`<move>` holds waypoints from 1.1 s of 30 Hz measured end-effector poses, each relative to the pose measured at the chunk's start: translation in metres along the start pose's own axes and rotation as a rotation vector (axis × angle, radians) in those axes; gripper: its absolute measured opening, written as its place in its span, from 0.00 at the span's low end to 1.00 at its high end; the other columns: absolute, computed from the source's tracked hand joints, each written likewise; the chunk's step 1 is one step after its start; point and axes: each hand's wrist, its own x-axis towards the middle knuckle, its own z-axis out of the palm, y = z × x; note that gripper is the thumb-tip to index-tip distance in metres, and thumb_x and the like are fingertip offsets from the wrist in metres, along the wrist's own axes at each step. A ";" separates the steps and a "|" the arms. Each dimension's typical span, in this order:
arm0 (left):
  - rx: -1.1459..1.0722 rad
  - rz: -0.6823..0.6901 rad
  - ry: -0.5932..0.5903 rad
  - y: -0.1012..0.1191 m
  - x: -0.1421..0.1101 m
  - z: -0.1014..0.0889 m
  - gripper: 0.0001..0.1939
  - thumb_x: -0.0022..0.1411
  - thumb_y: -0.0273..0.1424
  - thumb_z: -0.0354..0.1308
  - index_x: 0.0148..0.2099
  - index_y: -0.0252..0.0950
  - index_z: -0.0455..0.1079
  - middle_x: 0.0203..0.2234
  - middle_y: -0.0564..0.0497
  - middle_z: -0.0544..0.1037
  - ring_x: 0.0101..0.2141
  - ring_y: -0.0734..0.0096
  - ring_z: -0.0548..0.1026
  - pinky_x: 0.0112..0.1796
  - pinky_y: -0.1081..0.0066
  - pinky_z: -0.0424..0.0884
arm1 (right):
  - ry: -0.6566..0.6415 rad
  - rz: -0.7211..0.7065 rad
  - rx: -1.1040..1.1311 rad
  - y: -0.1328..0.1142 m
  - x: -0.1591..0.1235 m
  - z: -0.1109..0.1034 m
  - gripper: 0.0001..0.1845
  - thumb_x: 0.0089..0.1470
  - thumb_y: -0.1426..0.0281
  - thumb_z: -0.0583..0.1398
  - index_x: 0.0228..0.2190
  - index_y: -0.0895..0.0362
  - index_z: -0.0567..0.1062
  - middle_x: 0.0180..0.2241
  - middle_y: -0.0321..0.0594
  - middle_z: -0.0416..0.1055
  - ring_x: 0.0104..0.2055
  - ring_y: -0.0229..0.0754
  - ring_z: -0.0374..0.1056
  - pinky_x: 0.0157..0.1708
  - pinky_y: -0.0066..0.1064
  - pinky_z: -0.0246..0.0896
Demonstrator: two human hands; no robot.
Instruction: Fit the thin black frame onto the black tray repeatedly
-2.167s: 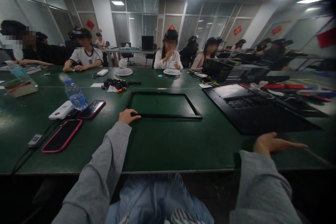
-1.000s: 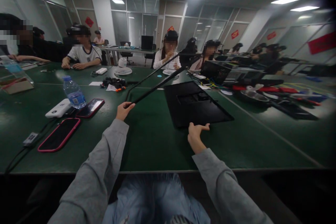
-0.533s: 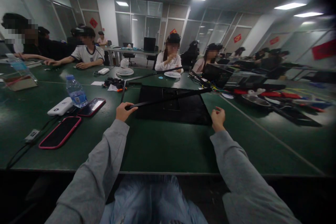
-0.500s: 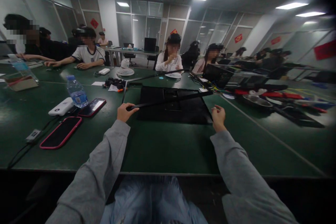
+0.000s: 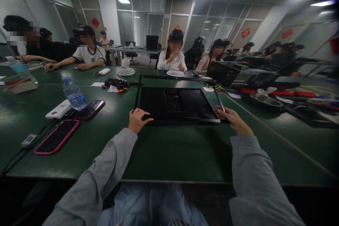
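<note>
A thin black rectangular frame point(image 5: 138, 90), like a monitor bezel, is held up over a flat black panel point(image 5: 152, 100) on the green table point(image 5: 174, 155). My left hand point(image 5: 137, 119) grips the frame's near left corner, thumb along the near bar. My right hand point(image 5: 234, 120) is closed around its near right corner. Through the frame's opening the panel shows a rectangular recess point(image 5: 174, 100) in its middle. The near bar hides the panel's front edge, so whether frame and panel touch there I cannot tell.
Left of my hands are a water bottle point(image 5: 73, 93), a white power bank point(image 5: 58, 109) and two phones, one a red-rimmed phone point(image 5: 57, 137). A pan point(image 5: 266, 102) and tools lie to the right. White fans point(image 5: 125, 71) stand farther back. Several people sit around.
My right hand, earlier beside the panel without the frame, now grips the frame's right corner. The frame has swung from a slant to nearly level above the panel, its left corner moving slightly right.
</note>
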 end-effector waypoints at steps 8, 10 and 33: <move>0.040 0.016 -0.189 -0.002 -0.006 0.016 0.14 0.61 0.44 0.62 0.47 0.46 0.77 0.46 0.47 0.79 0.56 0.54 0.67 0.59 0.47 0.51 | 0.405 -0.233 -0.535 0.053 0.017 0.024 0.20 0.50 0.67 0.57 0.44 0.59 0.77 0.47 0.51 0.75 0.52 0.53 0.69 0.56 0.48 0.60; 0.038 0.039 -0.218 -0.001 -0.007 0.016 0.13 0.62 0.44 0.62 0.46 0.47 0.77 0.45 0.48 0.80 0.57 0.53 0.67 0.61 0.45 0.47 | 0.397 -0.217 -0.549 0.061 0.015 0.029 0.23 0.52 0.66 0.56 0.48 0.61 0.76 0.47 0.52 0.75 0.50 0.53 0.70 0.54 0.47 0.62; 0.030 -0.528 0.075 -0.140 0.011 -0.035 0.23 0.66 0.39 0.52 0.58 0.36 0.72 0.50 0.40 0.78 0.50 0.53 0.76 0.53 0.57 0.67 | 0.351 -0.244 -0.536 0.030 -0.024 0.144 0.25 0.55 0.65 0.53 0.50 0.64 0.74 0.46 0.57 0.69 0.49 0.52 0.65 0.53 0.46 0.60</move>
